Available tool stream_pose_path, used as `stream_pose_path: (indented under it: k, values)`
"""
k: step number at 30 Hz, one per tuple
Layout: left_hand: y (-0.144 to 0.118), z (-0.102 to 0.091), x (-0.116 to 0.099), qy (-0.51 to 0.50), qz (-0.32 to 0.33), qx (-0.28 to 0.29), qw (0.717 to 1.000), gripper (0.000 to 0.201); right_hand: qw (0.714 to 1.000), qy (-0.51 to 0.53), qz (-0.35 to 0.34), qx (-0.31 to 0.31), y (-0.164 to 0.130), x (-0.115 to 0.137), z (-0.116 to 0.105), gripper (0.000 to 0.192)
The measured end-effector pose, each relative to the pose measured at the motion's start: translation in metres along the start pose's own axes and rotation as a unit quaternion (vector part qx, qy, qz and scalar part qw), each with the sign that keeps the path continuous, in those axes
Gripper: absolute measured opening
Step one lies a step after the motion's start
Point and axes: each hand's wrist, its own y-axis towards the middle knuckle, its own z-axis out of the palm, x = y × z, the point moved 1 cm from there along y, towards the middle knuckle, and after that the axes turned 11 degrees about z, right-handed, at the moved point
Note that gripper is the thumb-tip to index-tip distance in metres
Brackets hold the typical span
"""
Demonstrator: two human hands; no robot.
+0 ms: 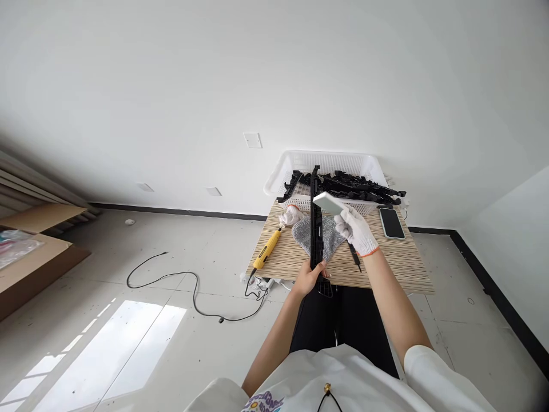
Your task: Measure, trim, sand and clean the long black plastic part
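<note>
In the head view, my bare left hand [307,279] is closed around the lower end of a long, narrow black plastic part [316,229], which points away from me over the table. My right hand [355,230], in a white knit glove with an orange cuff, grips a flat, pale grey-green block [329,203] with a white edge. The block's tip is right beside the black part; whether they touch I cannot tell. Beneath them lies a grey cloth [302,233]. A slim black tool [355,257] rests on the table by my right hand.
A white basket [281,177] with several black plastic parts [355,186] stands at the table's [398,269] back. A yellow corded tool [266,249] and a crumpled glove [290,216] lie left, a phone [392,223] right. A black cable [171,276] crosses the floor near a cardboard box [43,260].
</note>
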Motion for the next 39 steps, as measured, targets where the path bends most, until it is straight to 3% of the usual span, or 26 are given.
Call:
stream_pose_path:
  k: [3, 7, 10, 13, 17, 25, 28, 31, 35, 39]
  values:
    - [0.000, 0.001, -0.002, 0.004, -0.001, 0.001, 1.000, 0.037, 0.995, 0.050, -0.075, 0.050, -0.001, -0.002, -0.004, 0.059]
    - [0.000, 0.001, -0.003, 0.011, -0.003, 0.000, 1.000, 0.038, 0.988, 0.040, -0.142, -0.052, 0.012, 0.002, 0.008, 0.048]
    - [0.000, 0.002, -0.004, 0.014, -0.003, -0.001, 1.000, 0.039, 0.982, 0.008, -0.176, -0.066, 0.031, 0.009, 0.029, 0.044]
    - [-0.004, 0.001, -0.006, 0.020, -0.007, -0.004, 1.000, 0.038, 0.983, -0.026, -0.172, -0.061, 0.048, 0.011, 0.042, 0.038]
    - [-0.012, -0.002, -0.008, 0.030, -0.022, -0.007, 0.999, 0.036, 0.979, -0.008, -0.175, -0.103, 0.058, 0.011, 0.041, 0.040]
    - [-0.036, -0.012, -0.011, 0.023, -0.031, -0.024, 0.999, 0.041, 0.977, -0.074, -0.189, -0.063, 0.050, 0.012, 0.039, 0.043]
    - [-0.044, -0.013, -0.008, 0.008, -0.041, -0.033, 0.999, 0.042, 0.976, -0.009, -0.202, -0.080, 0.047, 0.020, 0.035, 0.046]
    - [-0.049, -0.014, -0.003, -0.009, -0.052, -0.049, 0.997, 0.045, 0.982, 0.031, -0.173, -0.073, 0.045, 0.031, 0.030, 0.043]
    - [-0.054, -0.017, 0.002, -0.029, -0.076, -0.065, 0.995, 0.044, 0.994, -0.007, -0.061, -0.086, 0.044, 0.043, 0.025, 0.024]
    - [-0.054, -0.024, -0.001, -0.033, -0.083, -0.062, 0.994, 0.042, 0.994, -0.052, 0.014, -0.098, 0.049, 0.043, 0.029, 0.032]
